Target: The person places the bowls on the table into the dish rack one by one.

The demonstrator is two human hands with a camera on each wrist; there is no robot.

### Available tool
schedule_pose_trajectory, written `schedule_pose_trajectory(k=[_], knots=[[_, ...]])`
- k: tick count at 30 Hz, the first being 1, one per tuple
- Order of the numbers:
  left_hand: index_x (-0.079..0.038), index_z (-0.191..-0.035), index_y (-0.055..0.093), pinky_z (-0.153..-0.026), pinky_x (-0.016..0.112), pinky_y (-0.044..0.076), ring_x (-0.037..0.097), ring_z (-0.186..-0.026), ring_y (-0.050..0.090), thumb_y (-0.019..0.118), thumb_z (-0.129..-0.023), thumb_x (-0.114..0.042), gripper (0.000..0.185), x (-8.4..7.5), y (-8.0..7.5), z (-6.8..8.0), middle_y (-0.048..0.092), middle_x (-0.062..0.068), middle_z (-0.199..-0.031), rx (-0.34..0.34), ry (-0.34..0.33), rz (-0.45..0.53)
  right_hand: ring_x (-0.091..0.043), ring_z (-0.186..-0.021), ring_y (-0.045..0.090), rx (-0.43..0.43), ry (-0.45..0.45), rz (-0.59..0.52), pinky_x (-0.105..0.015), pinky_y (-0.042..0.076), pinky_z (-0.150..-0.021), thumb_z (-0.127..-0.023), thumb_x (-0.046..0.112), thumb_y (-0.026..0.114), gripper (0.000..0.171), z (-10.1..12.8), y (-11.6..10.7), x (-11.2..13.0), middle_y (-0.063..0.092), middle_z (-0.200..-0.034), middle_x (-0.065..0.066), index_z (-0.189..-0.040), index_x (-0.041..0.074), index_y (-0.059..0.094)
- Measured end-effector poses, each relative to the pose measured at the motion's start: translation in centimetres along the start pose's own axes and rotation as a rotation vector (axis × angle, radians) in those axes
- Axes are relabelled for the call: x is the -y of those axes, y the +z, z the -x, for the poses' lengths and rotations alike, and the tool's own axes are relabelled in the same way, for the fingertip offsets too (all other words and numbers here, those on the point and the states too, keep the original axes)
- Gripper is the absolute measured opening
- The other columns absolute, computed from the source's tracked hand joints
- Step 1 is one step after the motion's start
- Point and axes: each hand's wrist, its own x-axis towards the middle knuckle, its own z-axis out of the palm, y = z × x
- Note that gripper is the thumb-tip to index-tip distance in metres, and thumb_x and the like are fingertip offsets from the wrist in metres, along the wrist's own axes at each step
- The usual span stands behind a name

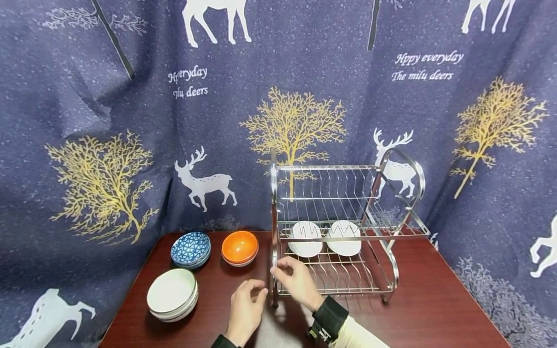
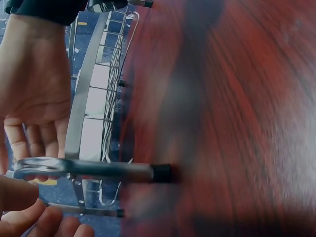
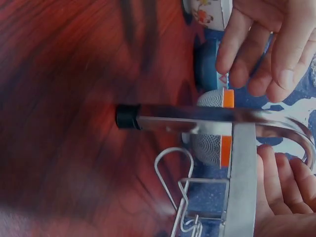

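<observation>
A chrome two-tier dish rack (image 1: 326, 168) stands on a dark red wooden table (image 1: 435, 299). Two white plates (image 1: 306, 239) stand upright in its lower tier. My right hand (image 1: 287, 270) is at the rack's front left post, its fingers straight beside the metal leg (image 2: 108, 170). My left hand (image 1: 256, 290) hovers just left of that post with loosely curled fingers and holds nothing. In the right wrist view the leg's black foot (image 3: 127, 116) rests on the table, with my left hand (image 3: 266, 49) above it and my right hand (image 3: 281, 192) below.
Left of the rack sit a blue patterned bowl (image 1: 190, 248), an orange bowl (image 1: 239, 247) and a stack of white bowls (image 1: 171, 292). A dark blue curtain with deer and trees (image 1: 130, 121) hangs behind the table.
</observation>
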Motion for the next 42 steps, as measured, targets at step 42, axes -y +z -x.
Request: schedule_pose_trajectory(k=[42], knots=[[0.005,-0.102,0.067,-0.079,0.056,0.039,0.045,-0.095,0.052,0.076,-0.071,-0.008,0.034,4.1,-15.0,-2.3,0.06,0.026,-0.101,-0.207,0.183,-0.568,-0.013,-0.066,0.06,-0.04,0.078,-0.126,-0.021,0.048,-0.063,-0.089,0.009,0.066,0.009,1.4,-0.3,3.2,0.067,-0.081,-0.009,-0.092,0.001,0.066]])
